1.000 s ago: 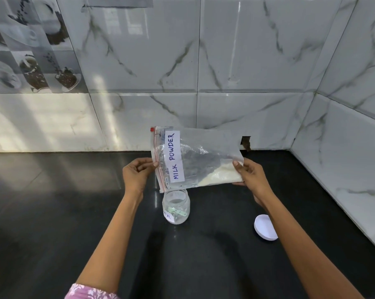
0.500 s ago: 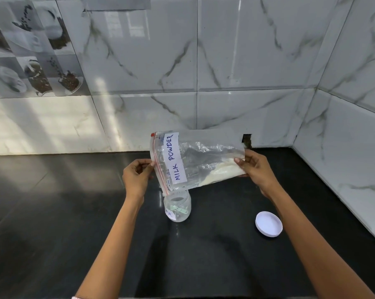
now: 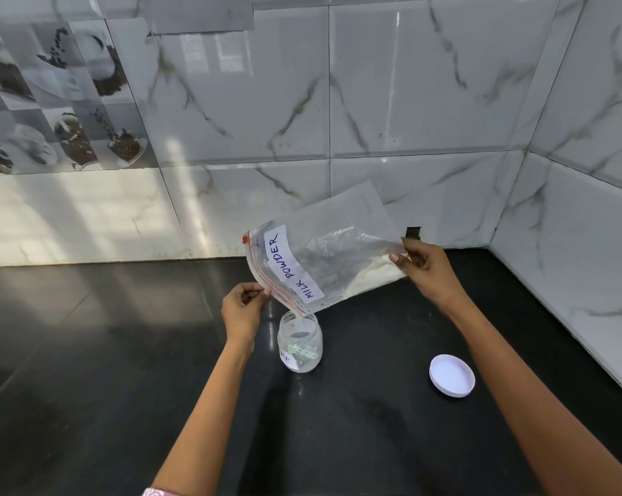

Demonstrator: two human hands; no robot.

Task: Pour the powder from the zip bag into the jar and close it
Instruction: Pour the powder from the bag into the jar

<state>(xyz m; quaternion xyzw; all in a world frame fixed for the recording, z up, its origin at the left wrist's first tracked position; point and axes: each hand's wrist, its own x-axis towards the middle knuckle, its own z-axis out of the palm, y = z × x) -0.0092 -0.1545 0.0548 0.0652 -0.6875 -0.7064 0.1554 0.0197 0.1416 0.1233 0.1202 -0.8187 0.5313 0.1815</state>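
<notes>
Above the jar (image 3: 299, 341), hands tilt the zip bag (image 3: 323, 266).

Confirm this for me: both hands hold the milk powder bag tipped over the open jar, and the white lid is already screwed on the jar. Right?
Not quite. The white lid is not on the jar; the head view shows it lying flat on the black counter, off to the right. The rest stands: the left hand and right hand hold the milk powder bag tipped over the open jar.
</notes>
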